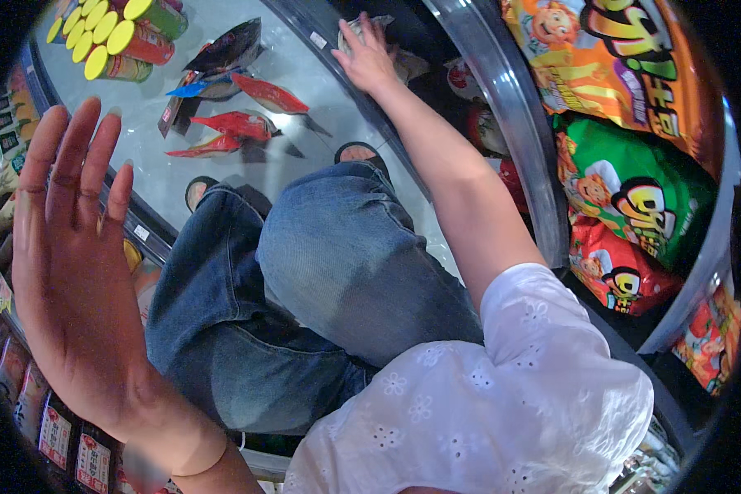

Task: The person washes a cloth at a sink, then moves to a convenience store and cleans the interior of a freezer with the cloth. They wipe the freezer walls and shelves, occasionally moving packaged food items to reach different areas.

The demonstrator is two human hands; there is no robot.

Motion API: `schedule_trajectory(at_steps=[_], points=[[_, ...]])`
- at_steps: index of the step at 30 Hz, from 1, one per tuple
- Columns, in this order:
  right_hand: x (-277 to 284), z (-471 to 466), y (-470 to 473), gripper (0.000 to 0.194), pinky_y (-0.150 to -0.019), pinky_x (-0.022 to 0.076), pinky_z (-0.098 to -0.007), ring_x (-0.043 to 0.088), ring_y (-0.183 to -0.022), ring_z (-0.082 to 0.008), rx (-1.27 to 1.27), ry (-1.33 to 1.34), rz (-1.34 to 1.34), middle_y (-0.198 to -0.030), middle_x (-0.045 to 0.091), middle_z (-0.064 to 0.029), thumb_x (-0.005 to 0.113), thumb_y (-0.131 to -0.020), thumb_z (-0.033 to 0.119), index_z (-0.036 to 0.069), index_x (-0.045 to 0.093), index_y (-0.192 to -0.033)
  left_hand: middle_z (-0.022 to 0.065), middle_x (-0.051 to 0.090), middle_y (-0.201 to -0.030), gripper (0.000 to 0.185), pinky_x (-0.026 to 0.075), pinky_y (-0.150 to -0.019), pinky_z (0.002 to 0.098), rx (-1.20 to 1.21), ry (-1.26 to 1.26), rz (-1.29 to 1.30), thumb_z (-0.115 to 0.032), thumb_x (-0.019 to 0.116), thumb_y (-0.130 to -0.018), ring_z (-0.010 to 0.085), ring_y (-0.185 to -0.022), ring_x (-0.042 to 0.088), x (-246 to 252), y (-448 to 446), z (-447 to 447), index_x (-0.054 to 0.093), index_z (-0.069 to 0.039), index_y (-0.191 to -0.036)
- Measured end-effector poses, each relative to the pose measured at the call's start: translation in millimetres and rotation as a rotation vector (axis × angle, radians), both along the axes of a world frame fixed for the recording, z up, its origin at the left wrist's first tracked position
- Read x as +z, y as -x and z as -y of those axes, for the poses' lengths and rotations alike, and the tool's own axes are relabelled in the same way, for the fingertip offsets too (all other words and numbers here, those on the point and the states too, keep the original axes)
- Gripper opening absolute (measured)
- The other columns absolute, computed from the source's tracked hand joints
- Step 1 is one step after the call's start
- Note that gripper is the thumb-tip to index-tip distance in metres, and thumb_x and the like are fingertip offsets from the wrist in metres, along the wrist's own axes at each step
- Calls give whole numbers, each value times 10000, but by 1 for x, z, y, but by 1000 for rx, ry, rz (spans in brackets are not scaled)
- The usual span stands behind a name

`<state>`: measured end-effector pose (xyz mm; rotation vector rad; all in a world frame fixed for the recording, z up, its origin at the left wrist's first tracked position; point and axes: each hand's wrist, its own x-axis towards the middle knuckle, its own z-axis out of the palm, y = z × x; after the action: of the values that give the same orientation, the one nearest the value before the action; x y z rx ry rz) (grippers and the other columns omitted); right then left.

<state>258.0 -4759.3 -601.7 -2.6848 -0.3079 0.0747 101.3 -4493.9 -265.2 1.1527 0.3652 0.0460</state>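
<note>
My left hand (80,265) is raised at the left with its palm in view, its fingers slightly apart and nothing in it. Stretched out to the upper middle, my right hand (370,62) has its fingers spread over a pale package (380,23) on the low shelf; whether it touches the package I cannot tell. Between the shelves, several red packets (241,123) lie on the grey floor (321,139), beside a blue packet (213,86) and a dark pouch (228,49). Canisters with yellow lids (108,49) are grouped on the floor at the upper left.
Snack bags, orange (623,74), green (636,185) and red (617,265), fill the right shelf behind a clear curved edge (500,92). Another shelf edge (145,225) runs along the left, with packaged goods behind it. My bent knees (339,247) are between them.
</note>
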Motion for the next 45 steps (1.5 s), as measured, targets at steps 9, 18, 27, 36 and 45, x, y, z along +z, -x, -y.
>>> schedule_trajectory(at_steps=[9,18,27,36,45], points=[[3,118,136,744,-1113,210,-389,213,-1363,-308,244,191,-40,-1452,267,-144,548,-707,67,19,269,-1395,191,320,-1421,528,217,-1084,396,-143,46,10,-336,307,-964,292,-1319,316,0,-1,4,310,-6,-1376],[43,188,270,689,-1103,215,-391,288,-1314,-350,-386,86,-320,-1399,326,-223,358,-697,-133,-19,294,-1373,201,362,-1391,501,267,-1061,398,-189,-1,137,-298,350,-942,321,-1284,365,5,31,8,346,8,-1338],[14,-29,21,423,-1074,280,-416,349,-1291,-301,511,30,327,-1347,432,-95,428,-821,71,122,498,-1234,204,375,-1378,433,271,-1061,391,-184,135,93,-253,310,-961,313,-1262,388,-9,40,-18,364,-34,-1330],[-23,84,119,390,-1112,186,-434,336,-1297,-212,801,757,143,-1291,493,-87,464,-793,188,5,587,-1115,198,381,-1383,413,300,-1048,412,-257,171,82,-234,309,-957,330,-1264,387,-8,45,-28,386,-64,-1326],[34,223,306,323,-1087,243,-418,417,-1241,-221,844,997,-632,-1161,588,-94,511,-770,181,62,659,-1031,187,446,-1318,465,280,-1064,391,-151,-165,18,-296,398,-952,285,-1235,426,-11,44,-6,412,29,-1285]])
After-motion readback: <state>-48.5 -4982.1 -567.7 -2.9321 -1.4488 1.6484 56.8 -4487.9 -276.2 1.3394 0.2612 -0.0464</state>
